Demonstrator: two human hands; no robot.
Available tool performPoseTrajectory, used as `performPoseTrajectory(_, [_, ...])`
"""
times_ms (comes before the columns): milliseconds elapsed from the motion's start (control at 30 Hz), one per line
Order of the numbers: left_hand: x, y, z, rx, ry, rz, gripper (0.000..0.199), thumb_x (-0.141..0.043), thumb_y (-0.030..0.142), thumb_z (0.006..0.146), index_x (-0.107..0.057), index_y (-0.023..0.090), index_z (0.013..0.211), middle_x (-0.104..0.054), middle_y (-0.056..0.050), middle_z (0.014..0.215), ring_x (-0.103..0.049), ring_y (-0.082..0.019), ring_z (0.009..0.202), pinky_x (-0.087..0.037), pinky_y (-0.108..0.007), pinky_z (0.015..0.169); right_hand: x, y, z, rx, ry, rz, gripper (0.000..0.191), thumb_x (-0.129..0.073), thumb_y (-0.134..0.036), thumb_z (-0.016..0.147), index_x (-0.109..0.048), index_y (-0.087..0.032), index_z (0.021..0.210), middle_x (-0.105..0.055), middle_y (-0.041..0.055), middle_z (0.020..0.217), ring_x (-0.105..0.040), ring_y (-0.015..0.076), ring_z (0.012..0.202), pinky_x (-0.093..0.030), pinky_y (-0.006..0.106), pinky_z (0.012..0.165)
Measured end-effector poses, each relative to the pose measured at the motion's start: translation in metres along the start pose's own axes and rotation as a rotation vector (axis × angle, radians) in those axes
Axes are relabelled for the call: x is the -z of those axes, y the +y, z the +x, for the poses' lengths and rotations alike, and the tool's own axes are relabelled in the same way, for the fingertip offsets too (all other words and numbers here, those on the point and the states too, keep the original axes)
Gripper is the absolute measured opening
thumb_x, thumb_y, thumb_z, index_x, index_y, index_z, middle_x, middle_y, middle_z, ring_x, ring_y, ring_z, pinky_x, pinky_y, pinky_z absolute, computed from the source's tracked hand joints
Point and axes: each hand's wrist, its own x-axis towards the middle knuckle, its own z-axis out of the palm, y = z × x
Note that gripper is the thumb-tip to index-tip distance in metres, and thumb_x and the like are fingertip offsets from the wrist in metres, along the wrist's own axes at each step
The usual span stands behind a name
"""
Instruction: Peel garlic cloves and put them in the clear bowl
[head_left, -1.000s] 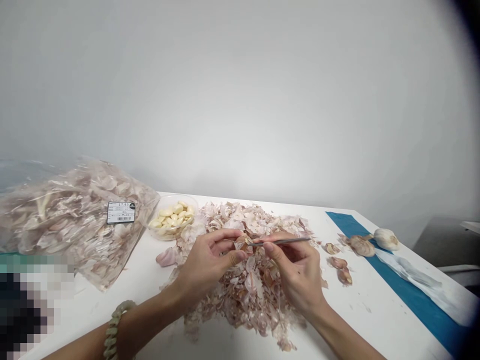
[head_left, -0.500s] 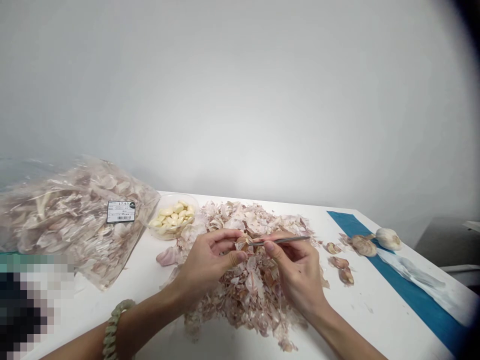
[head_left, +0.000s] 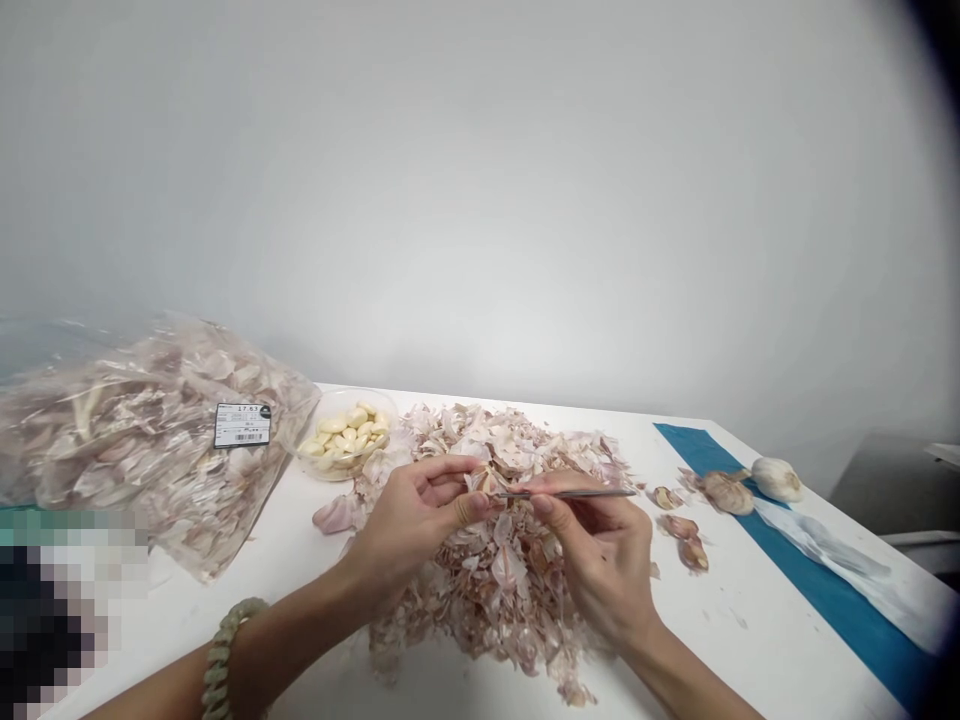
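Over a big pile of garlic skins point(head_left: 510, 570), my left hand point(head_left: 420, 515) pinches a garlic clove point(head_left: 486, 482) with loose skin on it. My right hand point(head_left: 600, 545) grips a thin metal tool point(head_left: 585, 493) between thumb and fingers, its tip touching the clove. The tool lies nearly level, its far end sticking out to the right past my fingers. Behind my left hand, a clear plastic bowl point(head_left: 309, 465) holds several peeled cloves point(head_left: 349, 437).
A clear bag of garlic skins point(head_left: 150, 430) with a label fills the left side. At right, a whole garlic bulb point(head_left: 777, 479), a brownish bulb point(head_left: 726, 492) and unpeeled cloves point(head_left: 691, 553) lie around a blue strip point(head_left: 817, 590) with clear plastic point(head_left: 825, 540). A wall rises behind.
My right hand has shifted slightly right and down, and the tool now lies more level. The clove has turned a little in my left fingers, which have barely moved.
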Motion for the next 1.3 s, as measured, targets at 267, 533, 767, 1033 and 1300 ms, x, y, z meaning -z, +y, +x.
performPoseTrajectory(267, [0.002,0.002,0.006,0.067,-0.166,-0.135,0.021,-0.066,0.028,0.080,-0.064,0.013,0.093,-0.068,-0.010,0.103,-0.063,-0.018,0.099,-0.047,-0.029,0.093,0.001,-0.003,0.000,0.044,-0.023,-0.003,0.015,-0.063,-0.013,0.076,-0.072,-0.024,0.079,-0.073,0.0009,0.074,-0.067,0.0139,0.068,-0.055,0.024,0.058])
performPoseTrajectory(533, [0.007,0.006,0.011,0.094,-0.209,-0.190,0.016,-0.060,0.027,0.084,-0.067,0.013,0.088,-0.068,-0.009,0.097,-0.063,-0.016,0.091,-0.048,-0.026,0.088,-0.002,-0.004,0.001,0.050,-0.099,0.030,0.018,-0.062,-0.010,0.076,-0.071,-0.025,0.080,-0.073,-0.0003,0.074,-0.067,0.0127,0.069,-0.055,0.023,0.060])
performPoseTrajectory(767, [0.008,0.006,0.012,0.082,-0.201,-0.201,0.017,-0.058,0.025,0.086,-0.068,0.013,0.083,-0.068,-0.008,0.088,-0.063,-0.013,0.084,-0.049,-0.025,0.087,-0.002,-0.002,0.001,0.035,-0.111,0.033,0.017,-0.061,-0.010,0.077,-0.071,-0.024,0.080,-0.073,-0.0004,0.074,-0.067,0.0120,0.071,-0.056,0.021,0.063])
performPoseTrajectory(1033, [0.007,0.008,0.011,0.071,-0.173,-0.169,0.016,-0.056,0.022,0.086,-0.068,0.013,0.080,-0.067,-0.007,0.088,-0.062,-0.012,0.083,-0.049,-0.023,0.085,-0.001,0.002,0.000,0.014,-0.128,0.018,0.018,-0.061,-0.010,0.077,-0.071,-0.024,0.080,-0.073,-0.0002,0.075,-0.067,0.0121,0.071,-0.055,0.022,0.061])
performPoseTrajectory(1300, [0.011,0.010,0.012,0.045,-0.124,-0.109,0.016,-0.057,0.027,0.086,-0.067,0.015,0.083,-0.066,-0.007,0.094,-0.061,-0.015,0.093,-0.047,-0.025,0.089,-0.002,0.003,-0.001,0.019,-0.130,0.018,0.015,-0.060,-0.013,0.079,-0.071,-0.023,0.079,-0.073,0.0013,0.074,-0.068,0.0146,0.071,-0.055,0.026,0.062])
